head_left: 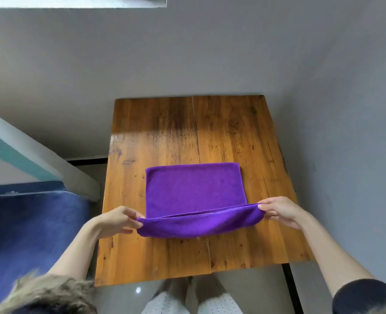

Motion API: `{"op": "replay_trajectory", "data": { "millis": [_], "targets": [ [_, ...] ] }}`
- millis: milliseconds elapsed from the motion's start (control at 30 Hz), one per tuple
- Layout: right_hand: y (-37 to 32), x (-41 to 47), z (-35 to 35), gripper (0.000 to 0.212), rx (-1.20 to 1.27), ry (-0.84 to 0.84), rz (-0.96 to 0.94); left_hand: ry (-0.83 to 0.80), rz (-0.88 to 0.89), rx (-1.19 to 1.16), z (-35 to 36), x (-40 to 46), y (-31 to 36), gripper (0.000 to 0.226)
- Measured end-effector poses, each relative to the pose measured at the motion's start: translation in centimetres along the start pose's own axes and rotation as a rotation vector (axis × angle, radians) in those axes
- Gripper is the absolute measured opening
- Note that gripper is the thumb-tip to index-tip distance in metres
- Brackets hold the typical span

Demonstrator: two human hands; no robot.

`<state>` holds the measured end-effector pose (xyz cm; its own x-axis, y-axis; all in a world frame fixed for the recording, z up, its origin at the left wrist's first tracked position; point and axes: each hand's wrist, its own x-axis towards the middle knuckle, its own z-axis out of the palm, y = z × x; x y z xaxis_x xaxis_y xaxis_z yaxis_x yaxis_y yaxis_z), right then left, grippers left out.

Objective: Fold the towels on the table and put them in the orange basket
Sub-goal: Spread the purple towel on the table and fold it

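Head view, looking down, gives us everything we have here, and we take the wooden table (155, 137) as our landmark. The purple towel (194, 189) lies flat on the table's middle, somewhat toward its near edge, with its far hem square to the table's far edge. Its near edge is lifted off the wood and curled back toward the far side, so a rolled lip hangs just above the table's near half.

Our left hand (117, 220) pinches the lip's left corner between thumb and fingers, and our right hand (278, 211) pinches the right corner the same way; both are clamped on cloth, not open. We judge the hands sit at the two corners, just outside the towel's side edges, so the lifted hem stays taut and straight and can be carried over the table's middle to meet the far hem evenly. The flat part stays on the wood, probably as an anchor, so the fold creases cleanly.

We read this as an early fold, with the placing step not yet begun. The orange basket is not in view from here, so we cannot say on which side of the table it stands. A blue surface (29, 234) lies off the table's left side.
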<state>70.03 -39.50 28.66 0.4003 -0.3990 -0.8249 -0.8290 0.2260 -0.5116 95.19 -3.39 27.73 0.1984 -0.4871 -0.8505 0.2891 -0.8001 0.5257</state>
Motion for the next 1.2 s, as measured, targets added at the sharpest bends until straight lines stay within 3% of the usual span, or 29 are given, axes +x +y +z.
{"op": "replay_trajectory", "data": {
  "millis": [233, 333, 567, 833, 1067, 1200],
  "targets": [
    [-1.8, 2.1, 1.5, 0.012, 0.272, 0.135, -0.138, 0.06, 0.128, -0.338, -1.1, 2.3, 1.0, 0.02],
    [-3.6, 3.9, 2.0, 0.014, 0.31, 0.176, -0.19, 0.156, 0.186, -0.437, -2.0, 3.8, 2.5, 0.015],
    [-6.4, 9.7, 3.2, 0.011, 0.264, 0.319, -0.219, 0.505, 0.232, -0.449, -2.7, 8.5, 4.8, 0.016],
    [-7.3, 13.6, 3.3, 0.012, 0.225, 0.416, -0.207, 0.656, 0.206, -0.486, -3.5, 11.9, 5.7, 0.02],
    [-7.1, 16.3, 3.9, 0.02, 0.028, 0.504, -0.222, 0.756, 0.115, -0.321, -3.9, 14.8, 4.8, 0.015],
    [-6.9, 16.2, 5.3, 0.026, -0.15, 0.703, -0.302, 0.997, 0.22, 0.126, -3.2, 15.6, 4.1, 0.034]
  ]
}}
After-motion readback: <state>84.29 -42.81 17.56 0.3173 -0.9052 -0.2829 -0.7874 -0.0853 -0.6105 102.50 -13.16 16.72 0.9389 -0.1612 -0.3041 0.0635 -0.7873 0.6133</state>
